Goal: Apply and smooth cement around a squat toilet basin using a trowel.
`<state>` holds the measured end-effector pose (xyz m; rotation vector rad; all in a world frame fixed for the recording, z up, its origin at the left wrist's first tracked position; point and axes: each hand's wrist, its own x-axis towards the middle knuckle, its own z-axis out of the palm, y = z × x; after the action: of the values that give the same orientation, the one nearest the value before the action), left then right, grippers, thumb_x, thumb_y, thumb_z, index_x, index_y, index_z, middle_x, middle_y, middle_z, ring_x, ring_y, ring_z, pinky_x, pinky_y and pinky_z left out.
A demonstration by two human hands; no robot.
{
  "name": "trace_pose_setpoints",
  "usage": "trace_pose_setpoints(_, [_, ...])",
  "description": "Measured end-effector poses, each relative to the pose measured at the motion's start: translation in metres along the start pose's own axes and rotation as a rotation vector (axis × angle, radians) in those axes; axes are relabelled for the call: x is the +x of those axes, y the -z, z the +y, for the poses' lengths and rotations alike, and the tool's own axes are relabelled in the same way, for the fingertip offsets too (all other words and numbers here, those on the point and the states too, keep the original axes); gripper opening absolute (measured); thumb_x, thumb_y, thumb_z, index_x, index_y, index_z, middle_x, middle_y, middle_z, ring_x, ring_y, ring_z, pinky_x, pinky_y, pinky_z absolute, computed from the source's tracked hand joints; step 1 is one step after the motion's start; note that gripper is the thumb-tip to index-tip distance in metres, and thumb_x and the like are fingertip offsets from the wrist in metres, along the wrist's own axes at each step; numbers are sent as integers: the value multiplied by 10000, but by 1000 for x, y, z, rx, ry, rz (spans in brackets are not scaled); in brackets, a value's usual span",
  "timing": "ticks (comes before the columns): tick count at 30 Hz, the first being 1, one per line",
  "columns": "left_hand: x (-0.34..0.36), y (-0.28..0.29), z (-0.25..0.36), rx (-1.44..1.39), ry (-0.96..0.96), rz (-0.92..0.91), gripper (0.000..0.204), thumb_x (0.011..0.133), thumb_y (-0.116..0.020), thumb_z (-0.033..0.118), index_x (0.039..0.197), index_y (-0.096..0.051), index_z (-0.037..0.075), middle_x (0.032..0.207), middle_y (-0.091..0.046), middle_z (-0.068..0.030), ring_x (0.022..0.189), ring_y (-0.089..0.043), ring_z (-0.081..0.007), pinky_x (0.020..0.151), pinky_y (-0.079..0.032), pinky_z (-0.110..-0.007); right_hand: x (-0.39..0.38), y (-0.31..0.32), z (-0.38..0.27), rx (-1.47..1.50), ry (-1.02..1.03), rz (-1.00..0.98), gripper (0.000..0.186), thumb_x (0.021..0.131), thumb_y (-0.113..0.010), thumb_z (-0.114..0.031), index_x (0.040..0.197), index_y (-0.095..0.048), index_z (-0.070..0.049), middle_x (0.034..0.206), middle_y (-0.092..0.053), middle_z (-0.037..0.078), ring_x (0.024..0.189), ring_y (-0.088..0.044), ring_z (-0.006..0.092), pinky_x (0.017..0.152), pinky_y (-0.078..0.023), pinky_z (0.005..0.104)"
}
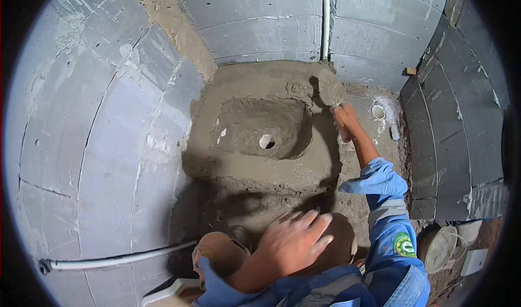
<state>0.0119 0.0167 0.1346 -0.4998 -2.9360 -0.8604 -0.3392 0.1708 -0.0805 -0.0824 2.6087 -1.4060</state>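
My right hand (344, 121) grips a trowel whose mortar-covered blade (330, 87) is over the back right corner of a wet mortar bed (249, 79). In that bed is a rectangular hollow (239, 122) with a small round drain opening (267, 141). My left hand (293, 239) is in front of the bed, over my bent legs, fingers spread and apparently empty.
Grey block walls (108, 122) surround the corner. A white vertical pipe (325, 19) stands at the back; another pipe (125, 259) lies along the left. A round pipe opening (379, 111) is right of the bed. A bucket (437, 247) sits at lower right.
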Motion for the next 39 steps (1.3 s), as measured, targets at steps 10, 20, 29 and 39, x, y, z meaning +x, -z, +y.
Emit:
trace_pose_setpoints(10, [49,-47,-82,-735,-115,319,254,925,-678,261,942,-641,10,739,-615,-111,606,-590,-220,582,-470,-336,70,-94,-17,391,-328,-209,339,976,-526,-341,876,-618,-30,760,-633,141,590,-608,281,499,-479,442])
trace_pose_setpoints(20, [35,-15,-139,-1185,-203,260,329,1025,-507,262,999,-644,-37,780,-620,-83,643,-546,-135,611,-463,-297,75,-109,10,-137,96,-168,191,783,-593,-164,772,-685,3,582,-559,155,543,-564,227,485,-441,424])
trace_pose_setpoints(29, [27,6,-145,-1269,-271,210,354,1032,-498,282,1005,-641,-41,854,-650,-123,715,-603,-176,653,-483,-312,28,-73,-31,412,-417,0,331,973,-571,-325,830,-617,-30,677,-611,92,556,-609,236,495,-499,390])
trace_pose_setpoints(39, [21,19,-157,-1208,-248,322,298,1006,-550,298,949,-637,19,842,-655,-137,731,-654,-282,674,-512,-367,98,-215,-74,336,-167,-291,260,913,-571,-233,767,-666,-41,680,-658,138,577,-642,277,480,-487,490])
